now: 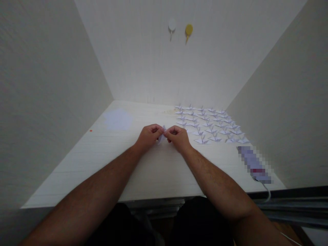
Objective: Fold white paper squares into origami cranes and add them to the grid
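Note:
My left hand and my right hand meet at the middle of the white table. Both are closed in a pinch on one small folded piece of pale lilac paper between their fingertips. The paper is held just above the tabletop and is mostly hidden by my fingers. To the right of my right hand, several finished paper cranes stand in neat rows toward the back right corner.
A stack of pale lilac paper sheets lies at the back left. A blurred flat device with a white cable lies near the right front edge. Walls close in on three sides; two hooks hang on the back wall.

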